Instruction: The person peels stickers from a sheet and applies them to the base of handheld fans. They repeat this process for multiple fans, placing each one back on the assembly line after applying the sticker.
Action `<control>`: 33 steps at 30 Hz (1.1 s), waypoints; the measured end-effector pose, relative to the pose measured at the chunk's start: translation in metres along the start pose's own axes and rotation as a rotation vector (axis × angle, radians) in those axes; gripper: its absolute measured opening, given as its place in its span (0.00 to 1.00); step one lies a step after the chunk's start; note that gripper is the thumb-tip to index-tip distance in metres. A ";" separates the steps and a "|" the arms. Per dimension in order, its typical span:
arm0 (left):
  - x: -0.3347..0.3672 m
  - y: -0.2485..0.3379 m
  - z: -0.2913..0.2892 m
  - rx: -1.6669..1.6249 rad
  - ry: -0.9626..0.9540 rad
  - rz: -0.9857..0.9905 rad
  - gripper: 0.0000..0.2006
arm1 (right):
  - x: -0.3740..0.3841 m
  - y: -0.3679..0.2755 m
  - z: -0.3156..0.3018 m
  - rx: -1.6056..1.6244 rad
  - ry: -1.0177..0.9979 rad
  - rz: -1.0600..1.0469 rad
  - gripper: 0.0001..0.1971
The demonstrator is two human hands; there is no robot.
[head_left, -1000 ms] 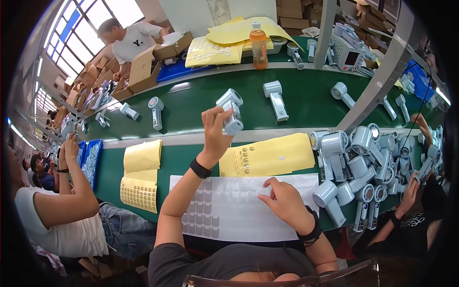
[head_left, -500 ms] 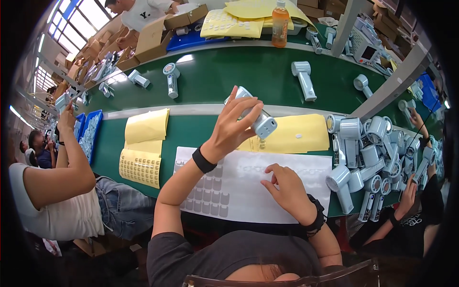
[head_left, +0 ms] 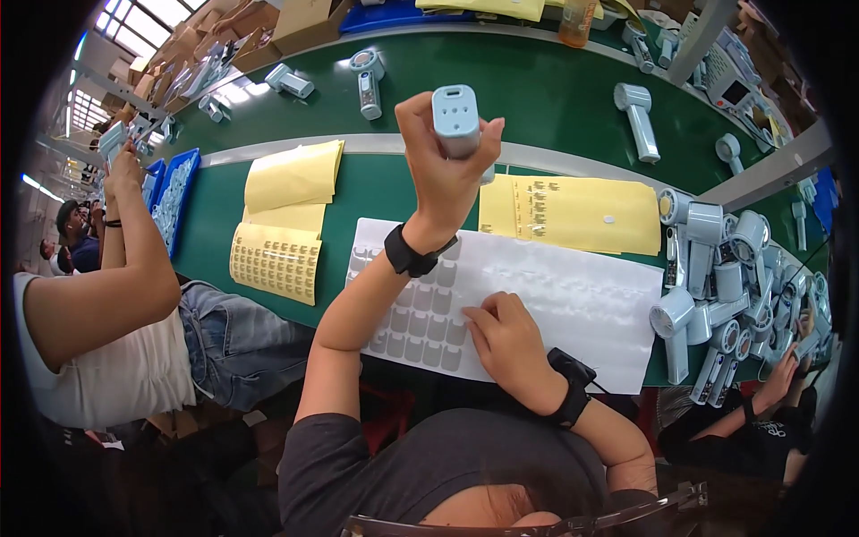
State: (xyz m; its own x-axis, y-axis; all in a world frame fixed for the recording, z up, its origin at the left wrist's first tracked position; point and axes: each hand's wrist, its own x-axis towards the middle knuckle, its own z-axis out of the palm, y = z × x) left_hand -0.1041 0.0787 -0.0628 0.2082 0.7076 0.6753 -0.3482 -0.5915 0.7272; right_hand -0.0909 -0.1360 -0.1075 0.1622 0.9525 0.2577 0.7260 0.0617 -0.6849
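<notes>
My left hand (head_left: 440,170) is raised above the table and grips a light grey handheld device (head_left: 456,121) upright, its handle end with small holes facing me. My right hand (head_left: 508,336) rests fingers-down on a white sticker sheet (head_left: 573,295) that lies in front of me, touching the sheet near a block of grey stickers (head_left: 416,318). Both wrists wear black bands. Behind the white sheet lies a yellow sticker sheet (head_left: 582,210).
A heap of the same grey devices (head_left: 725,286) fills the table's right side. More yellow sheets (head_left: 282,219) lie at left. Single devices (head_left: 637,116) ride the green belt behind. A person sits at my left (head_left: 116,304); another's hand (head_left: 783,380) reaches in at right.
My left hand has lifted the grey device higher and turned it upright. My right hand has stayed on the white sheet. The view has tilted nearer to the table.
</notes>
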 end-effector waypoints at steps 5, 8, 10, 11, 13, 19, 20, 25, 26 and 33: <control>0.010 0.005 -0.003 -0.048 0.055 0.030 0.29 | -0.012 -0.009 0.006 0.044 -0.030 0.018 0.10; 0.007 -0.002 -0.006 0.018 0.046 0.071 0.31 | -0.013 -0.012 0.009 0.089 -0.026 0.021 0.09; 0.006 -0.002 -0.006 0.050 0.041 0.090 0.32 | -0.014 -0.012 0.012 0.160 -0.030 0.027 0.09; 0.006 -0.001 -0.005 0.040 0.035 0.090 0.32 | -0.014 -0.012 0.012 0.159 -0.030 0.027 0.09; 0.003 0.003 -0.002 0.022 0.026 0.087 0.32 | -0.014 -0.013 0.011 0.065 0.046 0.051 0.09; -0.001 0.005 0.003 0.043 -0.006 0.032 0.31 | -0.016 -0.017 0.009 -0.039 0.027 0.001 0.08; -0.002 0.005 0.003 0.029 -0.014 0.017 0.30 | -0.014 -0.016 0.009 -0.004 0.016 -0.009 0.08; -0.005 0.007 0.005 0.063 -0.043 -0.017 0.29 | -0.013 -0.015 0.014 0.033 0.079 -0.002 0.08; -0.005 0.006 0.004 0.061 -0.050 -0.013 0.29 | -0.014 -0.016 0.015 0.018 0.116 0.010 0.07; -0.012 0.002 0.007 0.063 -0.152 0.047 0.30 | -0.014 -0.015 0.015 0.000 0.065 -0.056 0.06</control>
State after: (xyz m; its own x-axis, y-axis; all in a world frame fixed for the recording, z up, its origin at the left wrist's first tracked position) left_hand -0.1008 0.0663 -0.0688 0.3304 0.6152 0.7158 -0.3038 -0.6487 0.6978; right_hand -0.1140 -0.1455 -0.1107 0.1644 0.9262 0.3392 0.7350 0.1143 -0.6684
